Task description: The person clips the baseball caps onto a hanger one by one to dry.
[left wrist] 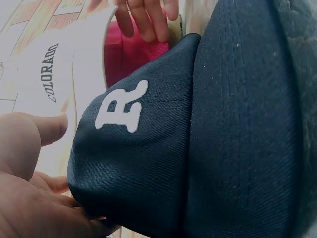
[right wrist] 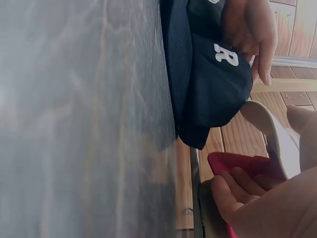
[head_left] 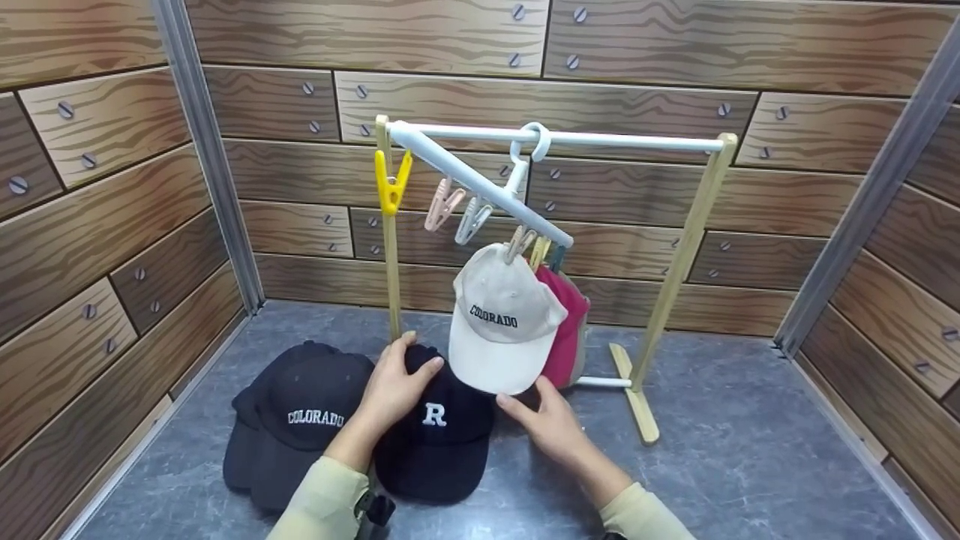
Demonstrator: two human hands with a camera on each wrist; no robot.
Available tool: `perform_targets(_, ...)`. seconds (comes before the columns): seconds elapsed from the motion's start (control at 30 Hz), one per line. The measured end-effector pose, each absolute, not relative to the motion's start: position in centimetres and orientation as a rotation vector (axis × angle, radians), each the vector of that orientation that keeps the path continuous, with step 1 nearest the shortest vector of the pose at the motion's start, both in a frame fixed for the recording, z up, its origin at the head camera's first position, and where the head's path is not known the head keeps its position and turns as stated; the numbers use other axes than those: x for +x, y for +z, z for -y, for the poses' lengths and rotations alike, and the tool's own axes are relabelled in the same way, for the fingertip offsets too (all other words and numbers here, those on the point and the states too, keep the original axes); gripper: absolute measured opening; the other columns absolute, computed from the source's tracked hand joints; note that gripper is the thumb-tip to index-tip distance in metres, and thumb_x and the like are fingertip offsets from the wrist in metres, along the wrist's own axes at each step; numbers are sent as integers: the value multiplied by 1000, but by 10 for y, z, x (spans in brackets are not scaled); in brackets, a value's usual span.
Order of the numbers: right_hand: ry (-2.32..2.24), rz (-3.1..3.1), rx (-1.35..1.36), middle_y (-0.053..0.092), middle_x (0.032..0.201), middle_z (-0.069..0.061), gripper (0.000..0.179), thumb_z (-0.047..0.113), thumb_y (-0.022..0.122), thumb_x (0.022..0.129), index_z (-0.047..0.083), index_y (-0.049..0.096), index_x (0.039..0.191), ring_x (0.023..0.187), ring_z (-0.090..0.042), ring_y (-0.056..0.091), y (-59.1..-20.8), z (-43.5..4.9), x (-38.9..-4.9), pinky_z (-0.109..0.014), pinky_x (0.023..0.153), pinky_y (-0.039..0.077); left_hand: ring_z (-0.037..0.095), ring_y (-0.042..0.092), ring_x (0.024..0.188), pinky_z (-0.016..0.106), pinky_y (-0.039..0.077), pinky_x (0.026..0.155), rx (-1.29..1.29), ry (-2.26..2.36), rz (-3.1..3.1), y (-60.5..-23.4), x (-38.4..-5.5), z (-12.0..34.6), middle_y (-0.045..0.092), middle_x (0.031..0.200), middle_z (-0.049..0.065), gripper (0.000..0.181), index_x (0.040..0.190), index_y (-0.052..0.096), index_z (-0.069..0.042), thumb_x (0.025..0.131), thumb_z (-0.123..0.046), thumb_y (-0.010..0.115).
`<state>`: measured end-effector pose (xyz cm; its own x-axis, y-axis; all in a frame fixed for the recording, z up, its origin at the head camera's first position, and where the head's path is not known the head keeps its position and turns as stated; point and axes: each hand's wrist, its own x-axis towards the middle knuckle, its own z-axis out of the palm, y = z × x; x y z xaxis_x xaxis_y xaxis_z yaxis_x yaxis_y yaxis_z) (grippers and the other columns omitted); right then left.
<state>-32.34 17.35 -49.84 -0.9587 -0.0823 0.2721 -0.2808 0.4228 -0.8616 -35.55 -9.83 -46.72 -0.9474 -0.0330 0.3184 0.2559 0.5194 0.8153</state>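
here we saw the black r cap point(head_left: 450, 442) on the table point(head_left: 750, 450), brim toward us, crown at the nearer left hand point(head_left: 397, 382), thumb spread, the right hand point(head_left: 555, 427) loose-fingered beside the white cap point(head_left: 502, 337).

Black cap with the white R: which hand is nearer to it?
Left. The left hand is at the crown of the black R cap; the right hand is farther off to its right, at the brim of the white cap.

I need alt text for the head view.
A person's left hand is at a black R cap on a grey surface, the right hand at the brim of a white cap clipped to a tilted hanger on a rack.
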Motion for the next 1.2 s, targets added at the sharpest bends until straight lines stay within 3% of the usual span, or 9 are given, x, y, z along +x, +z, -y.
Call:
perform_targets(0.2, 1626, 2491, 414, 66, 149, -18, 64, 40, 83, 101, 3, 63, 148, 146, -37, 56, -502, -167, -327, -59, 124, 39, 47, 46, 154, 60, 35, 127, -192, -1415, 2473, -467, -355, 98, 51, 163, 30, 70, 158, 52, 7, 105, -30, 78)
perform_targets(0.47, 1673, 2568, 440, 73, 136, -14, 60, 46, 81, 101, 1, 67, 139, 131, -30, 65, -506, -160, -330, -53, 115, 48, 49, 47, 152, 61, 37, 126, -192, -1406, 2469, -468, -355, 98, 52, 162, 32, 70, 156, 53, 10, 104, -30, 78)
perform_targets(0.77, 1795, 2549, 547, 72, 142, -12, 59, 42, 79, 104, 4, 66, 147, 136, -29, 64, -507, -151, -335, -53, 120, 46, 48, 48, 152, 61, 37, 126, -187, -1414, 2470, -470, -355, 98, 52, 162, 31, 70, 156, 53, 8, 104, -30, 78)
perform_targets(0.93, 1798, 2551, 564, 76, 132, -8, 52, 43, 78, 104, 5, 71, 140, 125, -23, 68, -506, -147, -339, -46, 112, 50, 50, 50, 150, 62, 39, 124, -180, -1428, 2475, -471, -355, 98, 53, 159, 34, 70, 156, 53, 9, 104, -31, 79)
perform_targets(1.03, 1817, 2564, 574, 78, 115, -5, 45, 43, 77, 104, 6, 75, 131, 108, -19, 69, -507, -144, -343, -41, 101, 54, 50, 51, 149, 63, 40, 123, -180, -1430, 2479, -471, -355, 98, 54, 157, 35, 71, 155, 52, 9, 104, -32, 79)
perform_targets(1.2, 1877, 2563, 595, 79, 109, -2, 42, 44, 77, 105, 7, 78, 126, 101, -15, 70, -508, -141, -348, -35, 97, 55, 50, 52, 148, 63, 41, 122, -169, -1436, 2492, -470, -354, 99, 55, 156, 35, 72, 156, 52, 9, 104, -33, 79)
